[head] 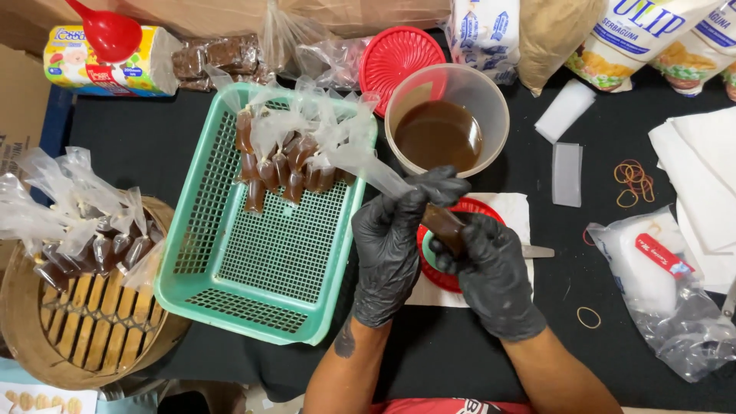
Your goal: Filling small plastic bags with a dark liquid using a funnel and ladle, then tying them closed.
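Both my hands wear black gloves and hold one small clear plastic pouch of brown sauce [443, 224]. My left hand [392, 244] pinches the pouch's twisted clear neck, which trails up and left. My right hand [491, 270] grips the filled brown end from below. The pouch hangs over a red lid [481, 207] lying on a white paper towel [515, 208]. Just behind stands a clear tub of brown sauce [438, 132].
A green mesh basket [253, 284] at left holds several filled pouches [284, 165]. A bamboo steamer tray [92, 322] at far left holds more. Rubber bands [633, 182], a plastic bag [652, 268], white papers [701, 169] and food packages [636, 34] lie at right and back.
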